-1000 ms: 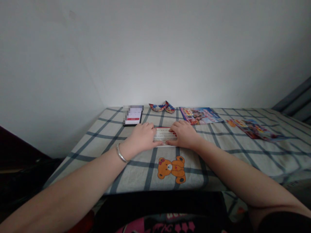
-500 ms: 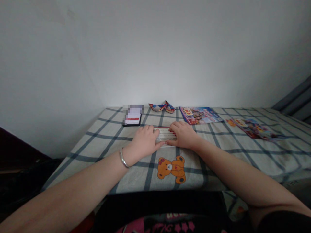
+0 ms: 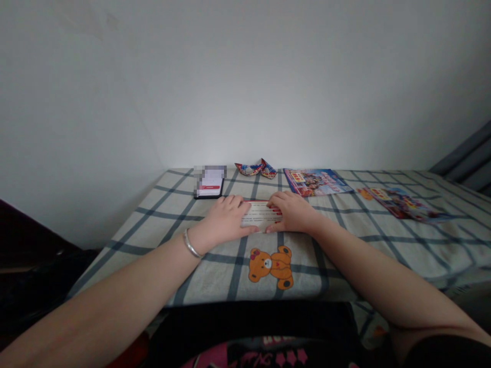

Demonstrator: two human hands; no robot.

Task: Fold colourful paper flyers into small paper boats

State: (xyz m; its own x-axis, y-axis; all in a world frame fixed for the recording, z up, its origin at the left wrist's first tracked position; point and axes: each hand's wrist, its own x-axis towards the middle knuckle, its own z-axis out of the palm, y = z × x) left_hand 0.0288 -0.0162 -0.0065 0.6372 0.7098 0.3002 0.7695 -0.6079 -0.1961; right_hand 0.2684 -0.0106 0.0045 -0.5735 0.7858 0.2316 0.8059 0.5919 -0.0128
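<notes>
A small folded leaflet (image 3: 261, 214), white with lines of print and red marks, lies flat on the checked tablecloth. At its left end is my left hand (image 3: 227, 217), thumb along the near edge and fingers over the far edge. My right hand (image 3: 293, 212) grips the right end the same way, its fingertips curled onto the red marks. The printed middle shows between both hands, while the ends are hidden beneath them. A silver bangle (image 3: 191, 244) circles my left wrist.
Behind my hands lie a phone (image 3: 210, 184) with a lit screen and a crumpled colourful paper piece (image 3: 256, 168) by the wall. Two glossy flyers (image 3: 316, 182) are on the right. An orange bear print (image 3: 270, 268) marks the tablecloth (image 3: 207, 281) near its front edge.
My thumbs have moved apart along the leaflet's near edge, the left hand shifting slightly left. More of the printed face shows between them.
</notes>
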